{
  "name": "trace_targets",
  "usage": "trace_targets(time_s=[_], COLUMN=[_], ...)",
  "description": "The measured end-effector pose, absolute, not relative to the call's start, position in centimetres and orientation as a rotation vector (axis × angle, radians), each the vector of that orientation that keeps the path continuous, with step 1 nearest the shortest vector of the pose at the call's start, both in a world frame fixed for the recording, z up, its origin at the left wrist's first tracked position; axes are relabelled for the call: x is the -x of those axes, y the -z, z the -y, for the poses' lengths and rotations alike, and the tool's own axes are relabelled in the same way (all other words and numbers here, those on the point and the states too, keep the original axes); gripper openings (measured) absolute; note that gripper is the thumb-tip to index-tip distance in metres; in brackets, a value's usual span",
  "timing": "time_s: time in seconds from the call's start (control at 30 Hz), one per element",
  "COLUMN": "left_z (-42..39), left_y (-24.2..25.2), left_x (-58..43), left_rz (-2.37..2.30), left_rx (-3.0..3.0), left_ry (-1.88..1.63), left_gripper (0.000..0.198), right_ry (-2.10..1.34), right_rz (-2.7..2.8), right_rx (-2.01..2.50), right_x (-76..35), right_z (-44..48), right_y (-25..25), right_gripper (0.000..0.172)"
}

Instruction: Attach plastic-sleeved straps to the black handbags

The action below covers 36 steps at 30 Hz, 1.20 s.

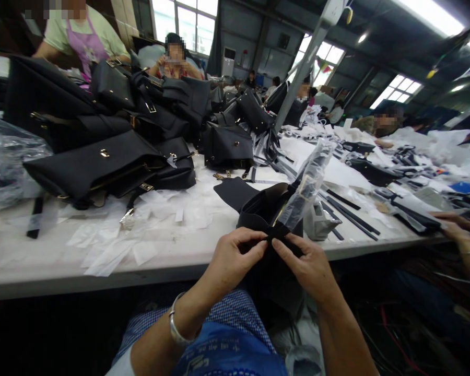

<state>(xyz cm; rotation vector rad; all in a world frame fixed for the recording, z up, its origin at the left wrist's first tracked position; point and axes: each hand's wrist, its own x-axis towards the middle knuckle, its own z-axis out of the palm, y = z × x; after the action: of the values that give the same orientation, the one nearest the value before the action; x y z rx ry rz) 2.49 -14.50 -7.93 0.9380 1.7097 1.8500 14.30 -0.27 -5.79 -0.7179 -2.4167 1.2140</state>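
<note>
A black handbag (253, 211) stands at the table's front edge with its flap laid back to the left and its mouth open. My left hand (238, 251) pinches the near edge of this bag between thumb and fingers. Close beside it, my right hand (303, 258) grips the same edge, the two thumbs almost meeting. Out of the bag's opening leans a strip wrapped in clear plastic (307, 183), slanting up to the right. What lies between my fingertips is dark and mostly hidden by them.
Black handbags (97, 162) are heaped on the left of the white table (160, 261), with paper scraps (109, 245) before them. Crumpled clear plastic (11, 162) lies far left. Black strips (352, 214) lie on the right, near a co-worker's hand (460, 230). More people sit across the table.
</note>
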Motion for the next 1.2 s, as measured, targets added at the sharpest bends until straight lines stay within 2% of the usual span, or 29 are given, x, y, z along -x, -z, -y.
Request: trace_targets(time_s=[0.17,0.4,0.53,1.2], left_z=[14.5,14.2,14.2,14.6], left_y=[7.9,7.6,7.5,7.4], left_x=[-2.1,-2.1,-2.0,0.2], left_rz=[-1.743,-1.784,-1.799,-1.683], left_rx=[-0.984,-0.996,-0.947,-1.147], left_ry=[-1.811,-1.850,-1.874,-1.677], left_gripper=[0.015,0.012,0.013,0.017], right_ry=[-1.156,-0.927,-0.846,-0.893], right_rz=[2.418,2.523,2.504,2.450], right_rx=[0.744,0.618,0.653,0.700], right_x=[-14.2,-14.0,-13.8,-13.3], right_z=[0.3,0.5,0.6,1.8], right_y=[5.4,5.2,5.7,5.5], right_gripper=[0.042,0.034,0.038,0.030])
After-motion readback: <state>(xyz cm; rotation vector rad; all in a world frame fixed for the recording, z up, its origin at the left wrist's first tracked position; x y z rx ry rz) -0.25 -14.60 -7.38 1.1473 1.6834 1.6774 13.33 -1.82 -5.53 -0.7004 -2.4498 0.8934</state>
